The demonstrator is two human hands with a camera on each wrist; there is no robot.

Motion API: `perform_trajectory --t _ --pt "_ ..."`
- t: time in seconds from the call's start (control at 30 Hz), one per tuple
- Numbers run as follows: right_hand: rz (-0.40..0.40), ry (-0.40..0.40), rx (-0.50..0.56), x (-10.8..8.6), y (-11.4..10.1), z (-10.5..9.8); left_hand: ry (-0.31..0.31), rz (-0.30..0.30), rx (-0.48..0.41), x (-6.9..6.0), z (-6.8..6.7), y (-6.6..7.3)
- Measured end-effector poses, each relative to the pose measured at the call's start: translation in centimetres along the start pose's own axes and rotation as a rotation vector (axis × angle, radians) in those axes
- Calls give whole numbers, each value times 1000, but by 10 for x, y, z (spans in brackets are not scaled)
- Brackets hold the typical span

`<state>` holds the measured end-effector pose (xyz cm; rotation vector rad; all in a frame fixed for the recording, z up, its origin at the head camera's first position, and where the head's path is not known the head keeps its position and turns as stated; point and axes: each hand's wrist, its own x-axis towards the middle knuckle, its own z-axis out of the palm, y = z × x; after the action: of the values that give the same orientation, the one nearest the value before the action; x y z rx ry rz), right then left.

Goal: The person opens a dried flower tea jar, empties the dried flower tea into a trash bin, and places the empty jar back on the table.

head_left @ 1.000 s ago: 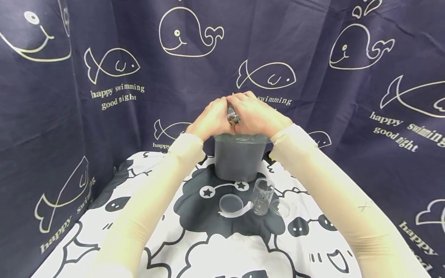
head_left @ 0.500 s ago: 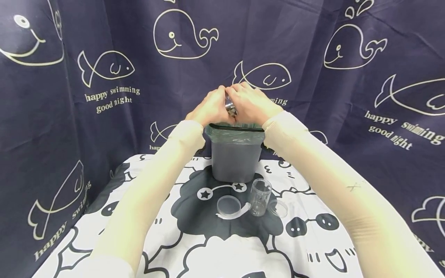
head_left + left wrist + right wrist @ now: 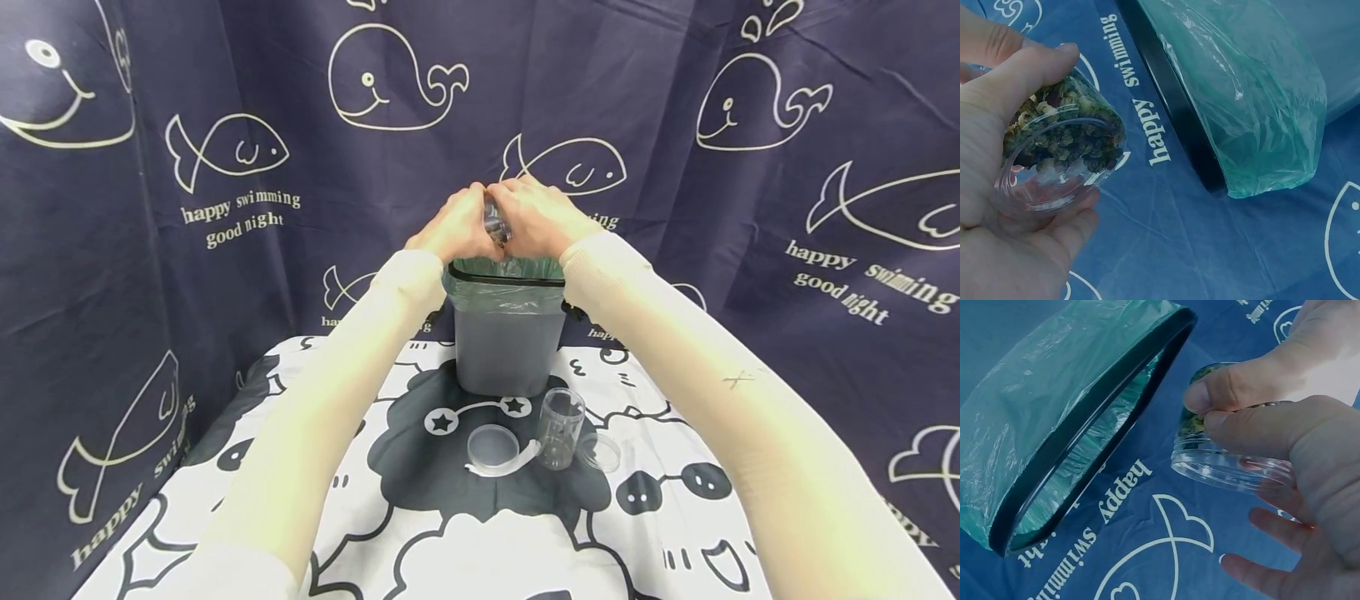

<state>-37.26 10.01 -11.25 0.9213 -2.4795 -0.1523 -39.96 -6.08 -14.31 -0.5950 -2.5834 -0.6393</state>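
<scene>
Over the mouth of the grey bin (image 3: 510, 342), both hands grip one small clear jar (image 3: 495, 223) between them. Inside this jar (image 3: 1066, 137) lie dried, brownish-green bits like herbs or dried flowers. My left hand (image 3: 982, 150) has its thumb along one side and fingers curled beneath. My right hand (image 3: 1329, 469) presses its thumb on the other side, while some of its fingers spread loosely below. The jar's ridged rim (image 3: 1222, 472) looks uncovered in the right wrist view. In the head view, the left hand (image 3: 453, 223) and right hand (image 3: 540, 215) hide most of the jar.
A green bag (image 3: 510, 296) lines the bin under a black rim ring (image 3: 506, 280). In front stand a second clear jar (image 3: 560, 429) and, around it, a round clear lid (image 3: 492, 447), another lid (image 3: 602, 452) and a white curved strip (image 3: 525, 458). A dark curtain (image 3: 420, 167) hangs behind.
Both hands have risen a little above the bin with the jar between them. The bin's black rim and green-lined inside have come into sight. The things on the cloth have stayed put.
</scene>
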Motion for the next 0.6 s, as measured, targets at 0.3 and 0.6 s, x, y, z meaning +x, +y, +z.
perform_trajectory --t 0.3,0.6 --pt "23 15 20 5 9 13 -16 -49 1 4 6 -2" --pt "28 40 39 5 15 19 -17 -44 -3 6 6 -5"
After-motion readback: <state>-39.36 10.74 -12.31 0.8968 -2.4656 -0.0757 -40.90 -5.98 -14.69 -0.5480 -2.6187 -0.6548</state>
